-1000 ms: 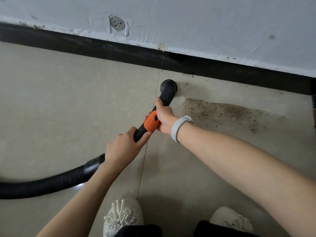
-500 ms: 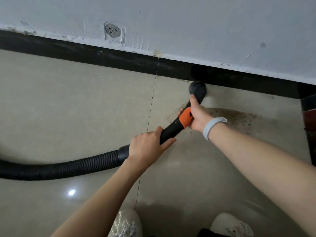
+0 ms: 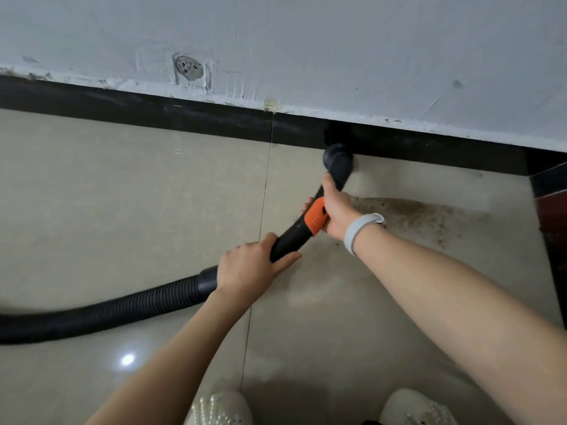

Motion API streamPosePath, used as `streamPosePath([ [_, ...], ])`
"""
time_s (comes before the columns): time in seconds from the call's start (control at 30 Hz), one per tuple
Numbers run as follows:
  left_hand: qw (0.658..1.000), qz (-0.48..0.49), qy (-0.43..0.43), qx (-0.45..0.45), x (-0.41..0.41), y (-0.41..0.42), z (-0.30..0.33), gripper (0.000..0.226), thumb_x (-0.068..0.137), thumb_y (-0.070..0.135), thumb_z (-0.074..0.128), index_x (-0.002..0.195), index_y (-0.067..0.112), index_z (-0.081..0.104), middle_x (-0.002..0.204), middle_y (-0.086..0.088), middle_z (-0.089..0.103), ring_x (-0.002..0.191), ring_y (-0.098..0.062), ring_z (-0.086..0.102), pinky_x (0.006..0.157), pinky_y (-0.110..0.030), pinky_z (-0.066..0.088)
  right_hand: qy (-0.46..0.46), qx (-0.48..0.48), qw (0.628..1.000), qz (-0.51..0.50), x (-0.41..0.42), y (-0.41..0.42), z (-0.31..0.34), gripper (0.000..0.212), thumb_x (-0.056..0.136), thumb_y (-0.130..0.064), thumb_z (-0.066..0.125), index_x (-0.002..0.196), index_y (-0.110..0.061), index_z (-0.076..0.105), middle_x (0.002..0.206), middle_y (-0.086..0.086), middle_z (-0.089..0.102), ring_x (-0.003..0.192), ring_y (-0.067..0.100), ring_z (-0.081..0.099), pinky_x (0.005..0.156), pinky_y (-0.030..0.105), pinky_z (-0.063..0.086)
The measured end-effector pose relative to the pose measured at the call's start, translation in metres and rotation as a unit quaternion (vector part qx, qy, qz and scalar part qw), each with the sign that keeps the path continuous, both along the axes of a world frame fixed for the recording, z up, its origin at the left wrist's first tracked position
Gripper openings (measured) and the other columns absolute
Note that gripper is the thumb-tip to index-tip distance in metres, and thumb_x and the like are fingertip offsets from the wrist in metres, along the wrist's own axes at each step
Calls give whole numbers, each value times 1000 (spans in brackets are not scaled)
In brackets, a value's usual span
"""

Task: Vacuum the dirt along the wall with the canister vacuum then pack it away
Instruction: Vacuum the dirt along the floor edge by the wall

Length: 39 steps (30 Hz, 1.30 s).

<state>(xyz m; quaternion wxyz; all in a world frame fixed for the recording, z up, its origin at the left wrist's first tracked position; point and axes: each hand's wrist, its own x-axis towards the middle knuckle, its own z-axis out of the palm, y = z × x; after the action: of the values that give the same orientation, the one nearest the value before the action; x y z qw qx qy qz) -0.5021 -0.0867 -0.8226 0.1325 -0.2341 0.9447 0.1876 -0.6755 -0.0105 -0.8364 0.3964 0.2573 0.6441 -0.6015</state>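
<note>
1. Both of our hands hold the vacuum's black wand (image 3: 291, 237): our left hand (image 3: 248, 271) has its grip curled round the lower end just above the hose cuff, and our right hand (image 3: 336, 210) wraps its grip round the upper part beside the orange collar (image 3: 316, 219).
2. At 12 o'clock the nozzle (image 3: 337, 162) sits on the floor (image 3: 122, 194) right against the black baseboard (image 3: 153, 115), which runs edge to edge below the pale grey wall (image 3: 337, 50).
3. Toward 3 o'clock a dark vertical edge (image 3: 552, 240) closes off that side, near the end of the dirt.
4. From 7 to 10 o'clock the beige tiles lie open, crossed only by the ribbed black hose (image 3: 107, 311), which leaves the picture at 9 o'clock.
5. A brown speckled patch of dirt (image 3: 414, 216) spreads from just right of our right hand toward 3 o'clock, slightly apart from the baseboard.
6. The wand slants from lower left up to the nozzle; its collar is bright orange, the rest matte black.
7. A grey band (image 3: 359, 230) circles our right wrist, and two white shoes (image 3: 221, 409) show at 6 o'clock.
</note>
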Motion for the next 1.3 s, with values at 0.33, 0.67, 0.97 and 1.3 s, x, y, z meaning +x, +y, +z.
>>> streamPosePath([
  [0.33, 999, -29, 1, 24, -2, 13, 8, 46, 82, 73, 34, 85, 27, 35, 71, 6, 51, 70, -25, 58, 59, -31, 32, 1, 46, 998, -38, 7, 21, 13, 40, 94, -46, 48, 82, -8, 43, 52, 7, 52, 36, 19, 54, 48, 29, 51],
  [0.67, 993, 110, -2, 46, 33, -27, 11, 46, 82, 68, 43, 83, 22, 41, 64, 7, 46, 66, -24, 51, 59, -32, 35, -49, -1, 995, 86, 63, -56, 28, 42, 96, -45, 44, 78, -7, 42, 64, 9, 55, 59, 22, 56, 87, 42, 53],
  [0.97, 987, 157, 6, -21, 33, -58, 15, 43, 87, 64, 40, 89, 21, 35, 63, 7, 43, 61, -22, 45, 54, -32, 27, -7, 18, 989, 147, 57, -112, 35, 43, 96, -48, 41, 90, -5, 45, 89, 12, 61, 92, 30, 63, 98, 45, 47],
  [1.3, 996, 46, 7, 73, 12, -39, 12, 45, 82, 69, 44, 94, 26, 48, 71, 5, 54, 68, -22, 55, 59, -30, 37, 42, 142, 989, 21, 46, -54, 23, 52, 98, -48, 36, 87, 0, 49, 69, 10, 59, 71, 26, 64, 91, 43, 51],
])
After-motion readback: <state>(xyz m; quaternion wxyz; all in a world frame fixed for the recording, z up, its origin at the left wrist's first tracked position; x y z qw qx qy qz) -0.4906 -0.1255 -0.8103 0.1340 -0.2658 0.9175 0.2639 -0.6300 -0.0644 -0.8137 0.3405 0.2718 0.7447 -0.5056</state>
